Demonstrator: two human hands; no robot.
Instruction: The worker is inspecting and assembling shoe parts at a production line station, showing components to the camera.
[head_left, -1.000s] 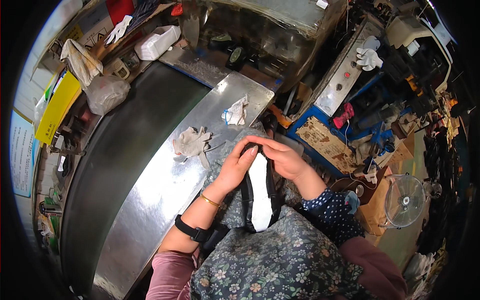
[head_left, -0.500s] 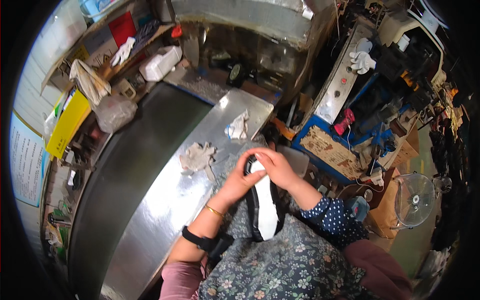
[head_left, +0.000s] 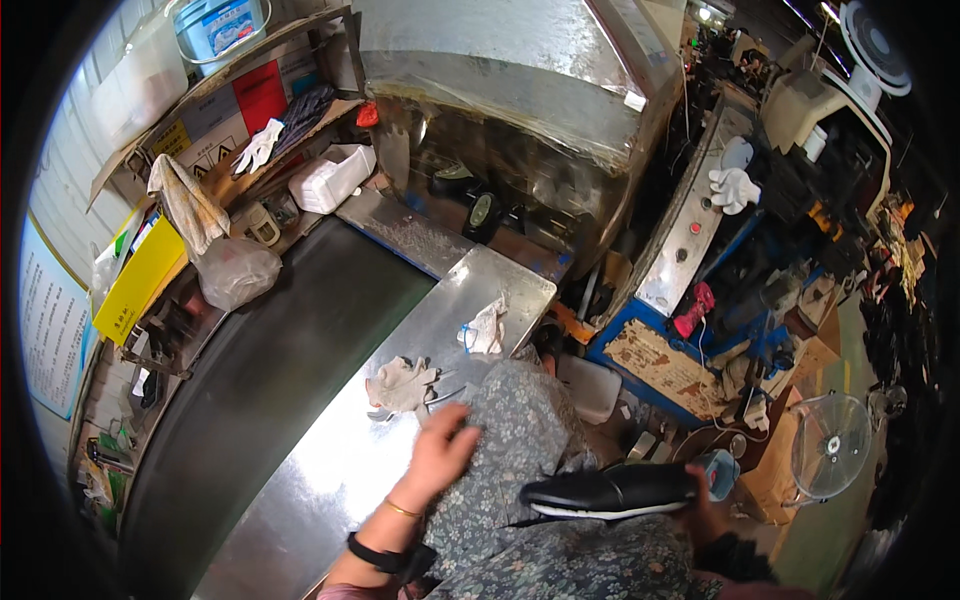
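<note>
A black shoe with a white sole edge lies level across the floral apron over my lap. My right hand, blurred and partly hidden, grips the shoe at its right end. Held away from the shoe, my left hand is empty, its fingers loosely bent and apart, at the edge of the metal tabletop. Just beyond that hand lies a crumpled pale work glove. Farther off on the same metal surface is a white glove with a blue edge.
A dark conveyor belt runs along the left of the metal tabletop toward a metal-hooded machine. Inside its opening sit dark shoes. At right stand a blue-framed machine and a fan. A cluttered shelf lines the left wall.
Both hands held the shoe upright with its white underside showing. Now my left hand has let go and moved left, while my right has carried the shoe right and turned it sideways. The view has shifted.
</note>
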